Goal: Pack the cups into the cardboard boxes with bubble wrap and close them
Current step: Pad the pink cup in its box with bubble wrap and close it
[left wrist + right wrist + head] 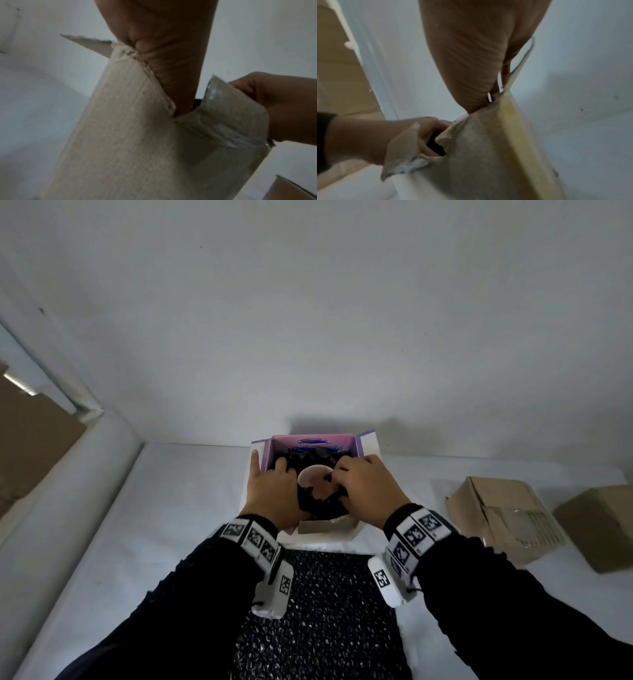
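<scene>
A white-covered table (144, 542) runs up to a bare pale wall, and everything here is placed from the open box (313, 445) with the purple inside that stands mid-table; nearest the viewer, just short of that box, a sheet of dark bubble wrap (322, 611) lies flat and unused; at the box itself both hands are down in the opening, the left hand (274, 491) with fingers curled round the dark-wrapped bundle and its thumb stretched along the left wall, the right hand (368, 487) curled over the bundle's other side; between them shows the pale rim of a cup (313, 477) sitting in its wrap, inside the box; the flaps stand open, so this one looks packed but not yet closed; to the right of the box, well apart, two brown cardboard boxes (507, 518) lie shut, whether filled I cannot tell; closing is what seems left.
</scene>
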The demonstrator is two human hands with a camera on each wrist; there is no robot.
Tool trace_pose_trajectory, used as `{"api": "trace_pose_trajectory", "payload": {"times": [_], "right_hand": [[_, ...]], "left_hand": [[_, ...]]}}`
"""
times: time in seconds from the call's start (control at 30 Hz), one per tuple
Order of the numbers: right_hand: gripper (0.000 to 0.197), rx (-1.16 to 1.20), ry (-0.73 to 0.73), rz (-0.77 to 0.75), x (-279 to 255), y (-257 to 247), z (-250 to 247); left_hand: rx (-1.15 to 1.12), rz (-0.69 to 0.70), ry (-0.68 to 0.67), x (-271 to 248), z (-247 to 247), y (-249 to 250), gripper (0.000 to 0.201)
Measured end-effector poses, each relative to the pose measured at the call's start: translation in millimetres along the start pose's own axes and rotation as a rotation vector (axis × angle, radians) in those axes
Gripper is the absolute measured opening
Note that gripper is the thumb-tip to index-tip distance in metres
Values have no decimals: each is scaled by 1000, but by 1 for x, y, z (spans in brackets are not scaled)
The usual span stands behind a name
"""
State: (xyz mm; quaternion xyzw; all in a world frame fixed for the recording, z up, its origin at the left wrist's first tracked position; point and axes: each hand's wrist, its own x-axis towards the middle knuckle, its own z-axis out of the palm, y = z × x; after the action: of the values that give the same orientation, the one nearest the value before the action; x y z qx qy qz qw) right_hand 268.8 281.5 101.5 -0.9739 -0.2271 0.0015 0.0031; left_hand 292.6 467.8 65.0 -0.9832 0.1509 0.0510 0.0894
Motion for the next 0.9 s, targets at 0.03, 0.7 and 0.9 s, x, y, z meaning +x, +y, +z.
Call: {"api": "trace_pose_trajectory", "payload": {"times": [0.03, 0.7, 0.9], "right_hand": [[16, -15, 40, -8, -4, 3, 1], [28, -243, -28, 292, 4, -8, 1], [35, -278, -266, 158, 12, 5, 8]], "left_hand": [[-15, -1, 33, -2, 0, 0, 77], [94, 20, -9, -11, -24, -4, 82], [93, 132, -74, 8, -9, -13, 106]]}}
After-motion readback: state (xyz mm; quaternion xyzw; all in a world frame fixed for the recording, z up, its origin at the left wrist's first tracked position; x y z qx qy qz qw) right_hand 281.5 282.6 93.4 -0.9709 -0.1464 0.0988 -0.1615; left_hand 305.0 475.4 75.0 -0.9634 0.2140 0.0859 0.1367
